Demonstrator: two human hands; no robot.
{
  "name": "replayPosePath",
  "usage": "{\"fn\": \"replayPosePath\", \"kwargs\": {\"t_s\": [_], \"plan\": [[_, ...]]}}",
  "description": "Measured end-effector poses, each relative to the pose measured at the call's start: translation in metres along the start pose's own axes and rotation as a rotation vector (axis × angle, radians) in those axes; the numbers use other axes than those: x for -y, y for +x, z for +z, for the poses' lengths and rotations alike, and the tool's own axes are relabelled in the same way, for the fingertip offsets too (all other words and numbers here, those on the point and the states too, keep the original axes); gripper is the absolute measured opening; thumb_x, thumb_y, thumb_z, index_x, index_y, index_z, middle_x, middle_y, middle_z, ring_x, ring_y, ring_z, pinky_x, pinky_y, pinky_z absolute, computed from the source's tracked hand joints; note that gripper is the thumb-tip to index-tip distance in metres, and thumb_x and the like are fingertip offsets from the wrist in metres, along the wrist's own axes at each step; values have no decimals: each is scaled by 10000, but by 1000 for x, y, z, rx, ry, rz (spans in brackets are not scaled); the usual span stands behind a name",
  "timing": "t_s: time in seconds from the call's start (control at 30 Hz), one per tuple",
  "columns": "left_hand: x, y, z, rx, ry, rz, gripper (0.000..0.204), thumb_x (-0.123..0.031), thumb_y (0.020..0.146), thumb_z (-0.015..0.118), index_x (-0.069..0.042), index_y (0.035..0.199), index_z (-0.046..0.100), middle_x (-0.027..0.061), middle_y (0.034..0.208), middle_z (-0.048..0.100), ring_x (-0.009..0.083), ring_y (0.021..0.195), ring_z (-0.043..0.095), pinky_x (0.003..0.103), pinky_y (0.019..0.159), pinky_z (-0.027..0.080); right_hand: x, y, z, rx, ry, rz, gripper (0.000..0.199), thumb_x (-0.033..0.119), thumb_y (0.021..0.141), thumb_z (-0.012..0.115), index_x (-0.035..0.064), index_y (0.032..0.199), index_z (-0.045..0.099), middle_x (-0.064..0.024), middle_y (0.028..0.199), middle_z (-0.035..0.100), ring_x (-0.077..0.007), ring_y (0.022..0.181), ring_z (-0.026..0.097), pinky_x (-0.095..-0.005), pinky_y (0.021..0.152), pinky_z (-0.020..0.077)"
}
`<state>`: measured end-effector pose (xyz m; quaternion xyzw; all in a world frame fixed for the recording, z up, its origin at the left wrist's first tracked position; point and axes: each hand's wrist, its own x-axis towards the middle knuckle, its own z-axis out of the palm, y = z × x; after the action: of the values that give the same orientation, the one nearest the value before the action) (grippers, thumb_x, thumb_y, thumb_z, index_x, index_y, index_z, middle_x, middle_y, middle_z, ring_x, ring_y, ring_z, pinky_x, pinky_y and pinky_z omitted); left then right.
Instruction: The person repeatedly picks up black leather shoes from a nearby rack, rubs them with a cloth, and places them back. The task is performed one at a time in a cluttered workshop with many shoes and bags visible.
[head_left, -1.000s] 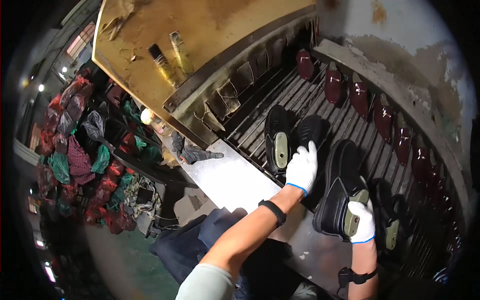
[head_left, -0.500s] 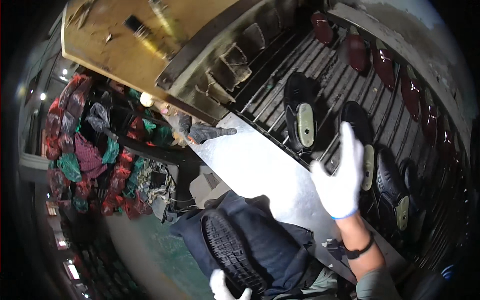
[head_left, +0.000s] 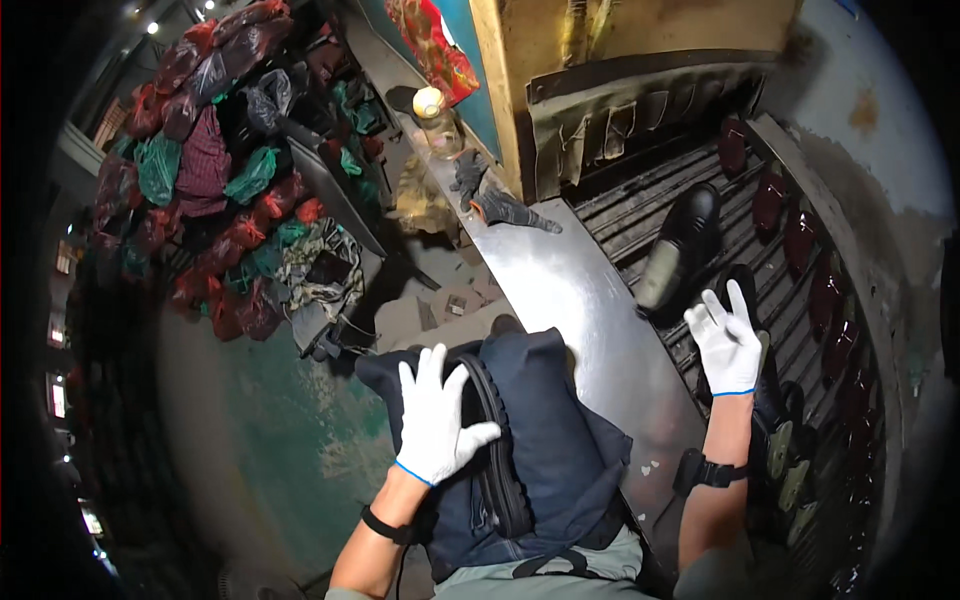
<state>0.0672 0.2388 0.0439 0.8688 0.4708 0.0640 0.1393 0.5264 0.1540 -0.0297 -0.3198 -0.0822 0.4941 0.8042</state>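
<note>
My left hand [head_left: 437, 420], in a white glove, lies beside a black shoe sole [head_left: 503, 455] on my lap, fingers spread. The sole rests on edge upon a dark blue cloth [head_left: 570, 440], its ridged side toward the right; part of it is hidden behind the hand. Over the slatted conveyor at right, my white-gloved right hand [head_left: 728, 345] has its fingers apart and nothing visible in them. Just beneath it is a black shoe [head_left: 740, 285], partly covered. Another black shoe [head_left: 682, 245] with a pale insert lies farther up the slats.
A shiny metal ledge [head_left: 570, 280] runs between my lap and the slatted conveyor [head_left: 640, 190]. Dark red glossy shoes [head_left: 826, 295] line its far side. Grey gloves [head_left: 510, 212] lie on the ledge's far end. Red and green bags [head_left: 215, 190] are heaped at left.
The view has swung, shifting the surroundings. My left hand has risen along the sole, which has tipped from tread-up onto its edge. My right hand stays over the conveyor, its fingers now slightly bent.
</note>
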Motion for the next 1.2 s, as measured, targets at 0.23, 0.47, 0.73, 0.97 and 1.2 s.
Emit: {"fn": "replayPosePath", "kwargs": {"t_s": [0.23, 0.47, 0.73, 0.97, 1.2], "plan": [[12, -4, 7, -128, -348, 135, 584, -62, 826, 911, -72, 1348, 648, 205, 1352, 595, 406, 1254, 613, 459, 1109, 525, -88, 96, 36, -491, -1315, -246, 1382, 454, 767, 1013, 68, 1790, 169, -327, 1712, 415, -435, 1561, 479, -554, 1243, 453], [5, -4, 3, -106, -1054, -118, 503, -31, 902, 831, -26, 1388, 704, 68, 1221, 695, 197, 1129, 680, 327, 1022, 541, -120, 134, 136, -762, -2226, 65, 1455, 616, 691, 984, 133, 1789, 161, -299, 1811, 218, -509, 1499, 504, -637, 1135, 524], [42, -20, -5, 148, -2023, -439, 761, -86, 878, 827, 17, 1579, 550, 199, 1597, 618, 284, 1376, 661, 419, 1189, 530, -91, 149, 75, -815, -1476, 43, 1362, 238, 688, 960, 46, 1754, 134, -334, 1594, 489, -422, 1349, 643, -484, 1134, 567], [60, -52, -6, 201, -1653, -4, 837, -37, 907, 876, -48, 1626, 448, 171, 1741, 461, 341, 1615, 447, 485, 1344, 348, 1, 47, 66, -71, -254, 271, 686, 385, 887, 707, 4, 1453, 628, -227, 1377, 721, -448, 1232, 722, -739, 1103, 541], [36, -50, -28, 131, -1983, -25, 654, -273, 1087, 743, -49, 1635, 463, 185, 1542, 627, 320, 1423, 617, 457, 1229, 476, -65, -138, 168, 402, 58, 466, 1172, 518, 790, 887, -115, 1640, 386, -364, 1490, 610, -560, 1379, 614, -667, 1236, 467]]}}
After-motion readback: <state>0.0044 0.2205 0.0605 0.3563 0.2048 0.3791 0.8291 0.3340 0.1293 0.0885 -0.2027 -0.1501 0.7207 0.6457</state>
